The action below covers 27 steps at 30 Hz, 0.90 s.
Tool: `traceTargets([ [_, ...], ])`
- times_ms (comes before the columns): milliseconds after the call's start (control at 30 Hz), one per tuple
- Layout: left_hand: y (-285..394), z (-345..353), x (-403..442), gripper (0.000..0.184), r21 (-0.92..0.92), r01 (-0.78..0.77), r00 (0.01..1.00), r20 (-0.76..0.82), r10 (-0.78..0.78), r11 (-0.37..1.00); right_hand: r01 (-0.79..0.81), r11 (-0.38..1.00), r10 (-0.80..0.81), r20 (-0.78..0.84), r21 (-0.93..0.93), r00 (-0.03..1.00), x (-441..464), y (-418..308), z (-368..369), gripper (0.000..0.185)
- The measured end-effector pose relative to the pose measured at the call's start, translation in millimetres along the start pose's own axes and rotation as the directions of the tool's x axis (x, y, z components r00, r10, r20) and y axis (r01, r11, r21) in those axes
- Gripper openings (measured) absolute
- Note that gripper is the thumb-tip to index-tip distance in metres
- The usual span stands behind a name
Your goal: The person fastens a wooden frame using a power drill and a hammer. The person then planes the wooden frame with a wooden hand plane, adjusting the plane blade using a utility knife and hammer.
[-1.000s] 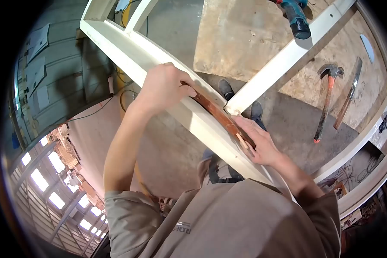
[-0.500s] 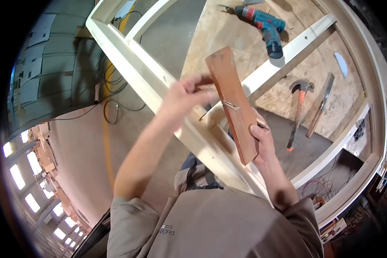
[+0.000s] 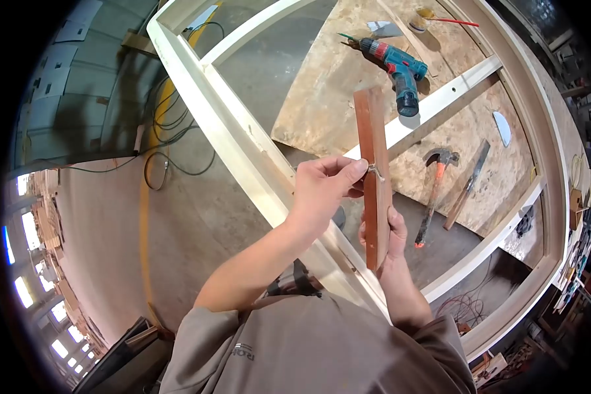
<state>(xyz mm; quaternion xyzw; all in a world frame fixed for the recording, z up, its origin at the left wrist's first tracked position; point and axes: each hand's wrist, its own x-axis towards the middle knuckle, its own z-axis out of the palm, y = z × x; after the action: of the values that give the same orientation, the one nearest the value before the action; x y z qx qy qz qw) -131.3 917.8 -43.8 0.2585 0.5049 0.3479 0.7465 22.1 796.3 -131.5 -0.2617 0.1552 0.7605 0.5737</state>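
Observation:
My right hand (image 3: 395,238) is wrapped around the lower part of a brown wooden piece (image 3: 371,217), held upright with its narrow edge towards me. A small shiny metal fitting (image 3: 375,170) sits at the middle of that piece; its exact kind is too small to tell. My left hand (image 3: 327,187) is closed, thumb and fingertips pinched at the fitting's left end against the wood's edge. Those fingertips are partly hidden behind the wood. Both hands are above the pale wooden frame (image 3: 249,174).
On a plywood board (image 3: 315,98) lie a teal cordless drill (image 3: 400,71), a hammer (image 3: 438,180) and a long flat tool with a wooden handle (image 3: 469,180). A small pot (image 3: 419,23) stands at the back. Black cable (image 3: 171,134) coils on the floor at left.
My left hand has come in from the left and now pinches at the metal fitting. The wooden piece has turned from its broad face to its narrow edge.

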Motion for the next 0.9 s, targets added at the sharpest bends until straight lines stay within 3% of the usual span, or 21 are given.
traceTargets([
  [33, -2, 2, 0, 0.029, 0.049, -0.028, 1.000, -0.005, 0.029, 0.998, -0.004, 1.000, 0.003, 0.018, 0.031, 1.000, 0, 2, 0, 0.049],
  [167, 1, -1, 6, 0.031, -0.069, 0.091, 0.995, 0.040, -0.089, 0.993, -0.046, 0.991, 0.040, 0.053, 0.123, 0.998, -3, 1, -1, 0.049],
  [267, 13, -2, 6, 0.029, 0.015, 0.104, 0.990, 0.092, -0.105, 0.994, -0.051, 0.991, 0.043, 0.064, 0.126, 0.997, -3, -1, -5, 0.051],
  [400, 27, -1, 11, 0.041, 0.203, -0.169, 0.983, 0.101, 0.151, 0.964, -0.099, 0.991, 0.093, 0.069, 0.090, 0.993, -5, -9, -12, 0.052],
  [433, 26, -12, 21, 0.067, 0.336, -0.267, 0.958, 0.193, 0.211, 0.903, -0.083, 0.992, 0.076, 0.077, 0.092, 0.994, -5, -9, -12, 0.052],
  [533, 42, -15, 23, 0.083, 0.393, -0.347, 0.927, 0.281, 0.248, 0.851, -0.064, 0.992, 0.056, 0.073, 0.110, 0.996, -7, -9, -9, 0.053],
  [567, 45, -18, 26, 0.097, 0.452, -0.364, 0.918, 0.323, 0.230, 0.814, -0.070, 0.990, 0.064, 0.056, 0.126, 0.996, -8, -10, -7, 0.052],
  [700, 65, -16, 24, 0.104, 0.441, -0.331, 0.899, 0.415, 0.137, 0.834, -0.111, 0.986, 0.102, 0.079, 0.127, 0.992, -13, -11, -9, 0.051],
  [800, 62, -24, 31, 0.104, 0.348, -0.447, 0.816, 0.536, 0.216, 0.824, -0.113, 0.988, 0.103, 0.102, 0.106, 0.989, -14, -14, -7, 0.053],
  [900, 68, -20, 28, 0.102, 0.335, -0.317, 0.862, 0.493, 0.122, 0.887, -0.114, 0.991, 0.111, 0.052, 0.066, 0.993, -15, -14, -3, 0.055],
])
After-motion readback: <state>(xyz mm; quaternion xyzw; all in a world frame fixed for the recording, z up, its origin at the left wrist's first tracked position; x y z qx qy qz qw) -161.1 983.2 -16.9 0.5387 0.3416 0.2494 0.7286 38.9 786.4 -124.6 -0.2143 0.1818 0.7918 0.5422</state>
